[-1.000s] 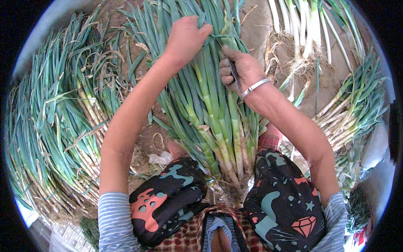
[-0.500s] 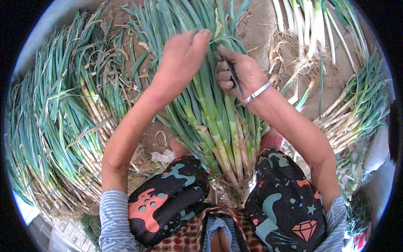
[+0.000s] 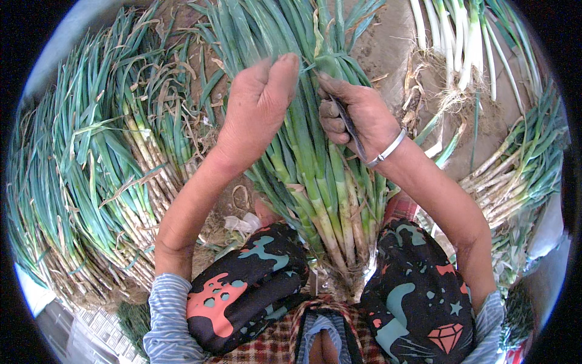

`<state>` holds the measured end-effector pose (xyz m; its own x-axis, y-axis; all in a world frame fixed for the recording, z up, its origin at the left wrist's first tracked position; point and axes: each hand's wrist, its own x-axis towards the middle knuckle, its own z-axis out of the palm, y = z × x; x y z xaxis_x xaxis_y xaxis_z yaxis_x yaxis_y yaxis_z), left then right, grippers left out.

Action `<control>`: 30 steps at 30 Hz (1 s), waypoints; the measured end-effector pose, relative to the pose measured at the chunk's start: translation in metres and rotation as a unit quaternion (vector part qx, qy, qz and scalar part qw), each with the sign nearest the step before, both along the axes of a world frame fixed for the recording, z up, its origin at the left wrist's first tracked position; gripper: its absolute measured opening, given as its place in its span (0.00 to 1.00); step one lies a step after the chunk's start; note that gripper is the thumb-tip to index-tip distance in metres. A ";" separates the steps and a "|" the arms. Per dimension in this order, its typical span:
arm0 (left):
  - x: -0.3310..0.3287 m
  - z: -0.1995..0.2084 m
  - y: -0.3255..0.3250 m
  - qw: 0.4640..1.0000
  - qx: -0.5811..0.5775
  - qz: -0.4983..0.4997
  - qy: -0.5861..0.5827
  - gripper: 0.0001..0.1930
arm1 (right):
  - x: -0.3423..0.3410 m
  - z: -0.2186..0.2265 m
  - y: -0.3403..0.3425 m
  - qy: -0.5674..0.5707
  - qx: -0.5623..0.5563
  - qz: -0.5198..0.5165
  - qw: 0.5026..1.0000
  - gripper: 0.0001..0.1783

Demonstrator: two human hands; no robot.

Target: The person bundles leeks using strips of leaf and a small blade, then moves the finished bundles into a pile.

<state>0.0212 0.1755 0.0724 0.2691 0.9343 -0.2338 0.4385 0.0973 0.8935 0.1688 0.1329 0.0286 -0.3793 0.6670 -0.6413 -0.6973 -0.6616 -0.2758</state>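
With the onion bunch (image 3: 312, 164) upended between the knees (image 3: 245, 282), the closed left hand (image 3: 257, 100), seemingly pinching the tie (image 3: 308, 67), should pull evenly, while the right hand (image 3: 364, 115), curled round a dark tool (image 3: 348, 119), best angles it off the leaves (image 3: 267, 33).

Left: large green-onion heap (image 3: 91, 151). Upper right: white-stemmed onions (image 3: 451, 39), stringy roots (image 3: 456, 99) exposed. Right: smaller onion pile (image 3: 512, 173). Left of centre: crumpled white scrap (image 3: 242, 224) on ground (image 3: 394, 39).
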 end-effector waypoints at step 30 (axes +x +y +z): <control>-0.006 -0.036 -0.035 0.882 0.388 -0.243 0.115 0.11 | 0.005 -0.007 -0.008 -0.054 0.024 0.048 0.997 0.17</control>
